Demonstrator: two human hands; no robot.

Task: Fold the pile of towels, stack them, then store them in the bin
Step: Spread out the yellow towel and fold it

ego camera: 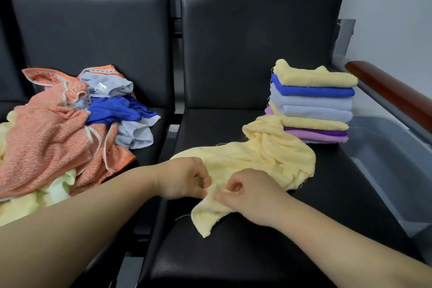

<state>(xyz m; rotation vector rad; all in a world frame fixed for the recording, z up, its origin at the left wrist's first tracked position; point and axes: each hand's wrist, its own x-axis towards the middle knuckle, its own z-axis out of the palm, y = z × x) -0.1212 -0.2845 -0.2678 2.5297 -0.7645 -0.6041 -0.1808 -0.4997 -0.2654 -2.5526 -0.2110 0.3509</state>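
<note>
Both hands, left hand (184, 177) and right hand (250, 196), pinch the crumpled yellow towel (261, 156) with curled fingers.

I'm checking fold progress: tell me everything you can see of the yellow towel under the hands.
The yellow towel is pale, fuzzy terry with frayed threads at its edges. It lies unfolded and rumpled on the black seat, its far end against the folded stack. Both the left hand and right hand pinch its near edge.
</note>
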